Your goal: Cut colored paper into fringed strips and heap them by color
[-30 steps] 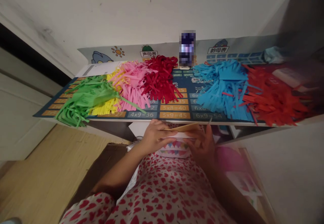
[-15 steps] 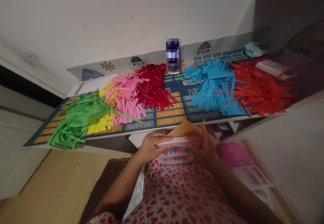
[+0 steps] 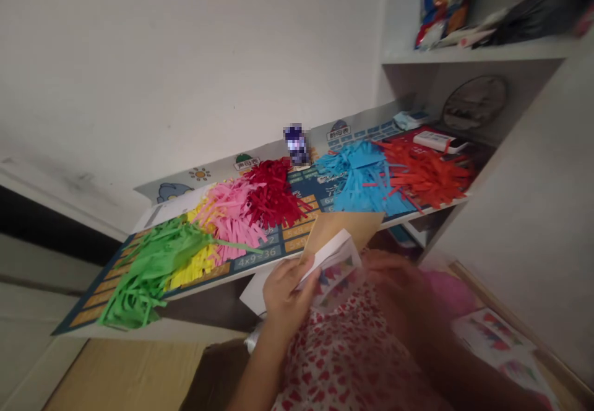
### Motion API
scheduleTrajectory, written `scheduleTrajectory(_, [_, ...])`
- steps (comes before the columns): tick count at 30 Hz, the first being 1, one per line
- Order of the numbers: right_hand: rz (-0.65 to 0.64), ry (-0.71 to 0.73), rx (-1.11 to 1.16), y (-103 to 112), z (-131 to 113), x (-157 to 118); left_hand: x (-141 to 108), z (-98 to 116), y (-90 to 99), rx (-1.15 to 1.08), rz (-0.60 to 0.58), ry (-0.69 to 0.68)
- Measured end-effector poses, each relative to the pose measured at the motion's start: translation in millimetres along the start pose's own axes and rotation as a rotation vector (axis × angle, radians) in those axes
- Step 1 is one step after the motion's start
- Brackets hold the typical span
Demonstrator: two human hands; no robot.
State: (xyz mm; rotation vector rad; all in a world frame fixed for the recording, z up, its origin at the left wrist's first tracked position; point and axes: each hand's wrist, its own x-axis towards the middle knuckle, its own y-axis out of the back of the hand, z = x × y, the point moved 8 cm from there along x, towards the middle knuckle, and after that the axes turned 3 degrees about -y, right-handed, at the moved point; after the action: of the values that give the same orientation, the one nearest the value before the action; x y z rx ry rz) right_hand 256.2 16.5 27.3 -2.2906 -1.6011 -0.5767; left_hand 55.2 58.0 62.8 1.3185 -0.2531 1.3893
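A printed paper [image 3: 331,281] with a folded white edge is lying slantwise in front of the table [image 3: 208,290], above the person's patterned dress [image 3: 343,367]. Its white fold is forming the long axis, running from lower left at the hand to upper right, its far end pointing towards the blue fringe [image 3: 366,179]. The printed face is sloping down below that fold. A brown sheet [image 3: 346,228] is showing behind it, spreading up and rightward. The left hand [image 3: 288,290] is pinching the near left end between thumb and fingers. The right hand [image 3: 394,281] is blurring beside the right edge; whether it is gripping cannot be told. Farther out, green [image 3: 158,262], yellow [image 3: 192,268], pink [image 3: 234,213], dark red [image 3: 273,194] and orange-red fringes [image 3: 431,176] are lying along the mat [image 3: 260,262].
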Motion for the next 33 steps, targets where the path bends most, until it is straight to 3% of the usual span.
scheduleTrajectory(4, [0.112,-0.374,0.393,-21.7,19.6,5.7,2.0,23.4,-10.7,0.036,0.029,-0.093])
scheduleTrajectory(7, [0.105,-0.475,0.497,-28.7,22.2,5.7,1.8,36.0,-14.7,0.086,0.052,-0.178])
scheduleTrajectory(10, [0.111,-0.497,0.582,-30.2,24.5,1.6,0.6,41.3,-17.1,0.132,0.055,-0.215])
scheduleTrajectory(20, [0.328,-0.566,0.649,-28.2,41.6,-5.1,-0.9,47.8,-30.2,0.145,0.027,-0.244])
scheduleTrajectory(33, [0.329,-0.595,0.607,-24.4,53.1,-6.0,-5.6,47.5,-38.5,0.152,-0.021,-0.243])
